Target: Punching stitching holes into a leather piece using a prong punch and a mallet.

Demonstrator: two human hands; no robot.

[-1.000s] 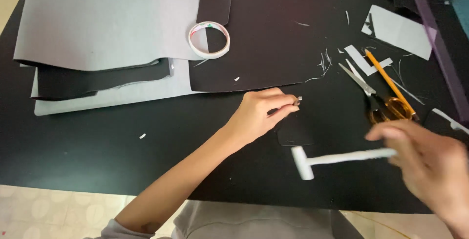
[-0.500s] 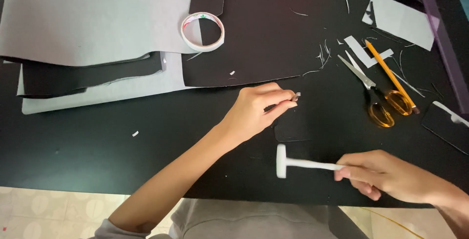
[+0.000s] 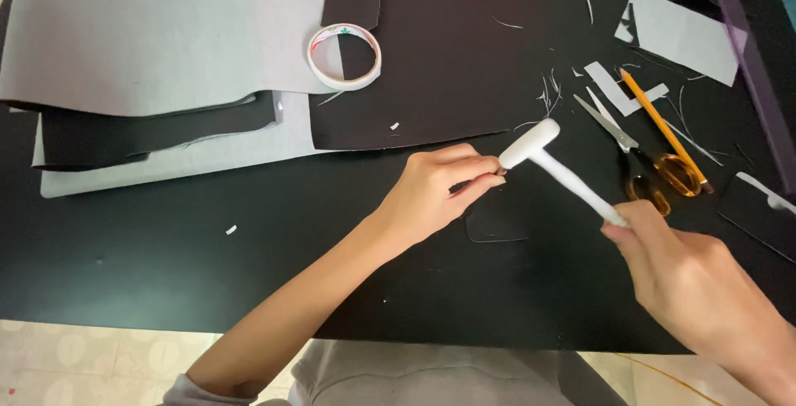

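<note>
Left hand [image 3: 435,194]: I see it at frame centre, fingertips pinched on something tiny at the edge of a small black leather piece [image 3: 496,222]; what it pinches I cannot make out.
Right hand [image 3: 692,286]: lower right, clenched round the handle of a small white mallet [image 3: 554,167].
Mallet position: just right of centre, head right at the left fingertips, above the black bench [image 3: 124,273] (touching or a hair apart, I cannot tell).
Mallet axis: long axis runs diagonally, handle end lower right in the fist, head pointing upper left; the head sits crosswise to the handle.
Risk: I judge a strike could catch the left fingertips, since the head hangs so close to them.
Risk two: the small leather piece could skid under a glancing blow, as only the fingertips pin it.
Nearby: orange-handled scissors [image 3: 638,161] and a pencil [image 3: 662,128] to the right; tape roll [image 3: 344,56] upper centre; grey sheet [image 3: 157,33] upper left.
</note>
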